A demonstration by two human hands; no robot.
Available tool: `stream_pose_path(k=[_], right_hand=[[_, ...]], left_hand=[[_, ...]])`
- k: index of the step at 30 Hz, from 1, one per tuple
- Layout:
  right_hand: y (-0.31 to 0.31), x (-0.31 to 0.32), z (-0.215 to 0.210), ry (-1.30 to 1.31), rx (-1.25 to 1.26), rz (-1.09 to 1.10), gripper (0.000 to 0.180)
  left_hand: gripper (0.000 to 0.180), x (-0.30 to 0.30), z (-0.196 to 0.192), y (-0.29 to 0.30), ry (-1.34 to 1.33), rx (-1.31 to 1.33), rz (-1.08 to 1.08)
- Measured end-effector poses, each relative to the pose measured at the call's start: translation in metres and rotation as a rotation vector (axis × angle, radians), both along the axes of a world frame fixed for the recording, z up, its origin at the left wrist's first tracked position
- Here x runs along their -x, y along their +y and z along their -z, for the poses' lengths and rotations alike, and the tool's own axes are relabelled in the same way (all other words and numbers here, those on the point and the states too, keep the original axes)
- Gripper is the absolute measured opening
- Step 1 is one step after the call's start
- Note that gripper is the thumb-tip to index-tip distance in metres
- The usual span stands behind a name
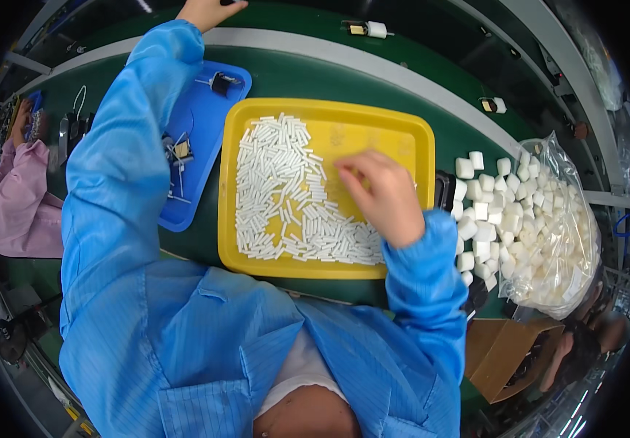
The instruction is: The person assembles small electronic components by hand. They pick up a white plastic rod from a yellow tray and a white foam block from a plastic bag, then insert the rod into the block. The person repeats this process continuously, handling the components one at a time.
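Note:
A yellow tray [423,139] lies in front of me. Many short white tubes [275,150] are heaped over its left and front parts. Above the tray's bare right part is my right hand [384,191], its thumb and fingers drawn together in a pinch. Anything between those fingertips is too small to make out. My left arm stretches far forward over a blue tray [209,157], and my left hand [209,12] is at the top edge, over the belt. The picture cuts off part of it, so its grip cannot be read.
In the blue tray lie small wired parts [182,150] and a dark part [221,82]. White foam pieces [486,212] spill from a clear bag [574,248] at right, above a cardboard box [501,350]. A green belt [431,62] carries several parts. A pink-sleeved person [23,193] sits at left.

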State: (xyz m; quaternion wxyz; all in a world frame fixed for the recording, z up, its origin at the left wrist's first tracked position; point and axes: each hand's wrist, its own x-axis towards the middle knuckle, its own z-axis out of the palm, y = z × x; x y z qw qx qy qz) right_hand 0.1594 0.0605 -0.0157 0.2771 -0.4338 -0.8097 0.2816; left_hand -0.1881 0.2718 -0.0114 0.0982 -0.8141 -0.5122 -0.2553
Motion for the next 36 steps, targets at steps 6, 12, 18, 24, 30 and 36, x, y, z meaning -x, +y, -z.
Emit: stream_pose_path(k=[6, 12, 18, 24, 30, 36], right_hand=[[0.032, 0.031, 0.043, -0.221, -0.125, -0.162, 0.016], [0.016, 0.019, 0.020, -0.088, 0.001, -0.103, 0.023], [-0.045, -0.024, -0.051, 0.824, 0.506, 0.082, 0.017], [-0.066, -0.037, -0.053, 0.961, 0.327, 0.174, 0.019], [-0.070, -0.036, -0.051, 0.878, 0.252, 0.221, 0.018], [-0.060, -0.038, -0.051, 0.690, 0.131, 0.214, 0.016]], left_hand=[[0.014, -0.070, -0.027, -0.155, -0.590, 0.169, 0.160], [0.022, -0.138, -0.027, -0.284, -1.205, 0.870, 0.278], [0.028, -0.163, -0.027, -0.299, -1.248, 1.115, 0.459], [0.042, -0.180, -0.025, -0.282, -1.031, 0.887, 0.523], [0.038, -0.179, -0.021, -0.289, -0.968, 0.751, 0.337], [0.032, -0.181, -0.028, -0.281, -0.749, 0.621, 0.390]])
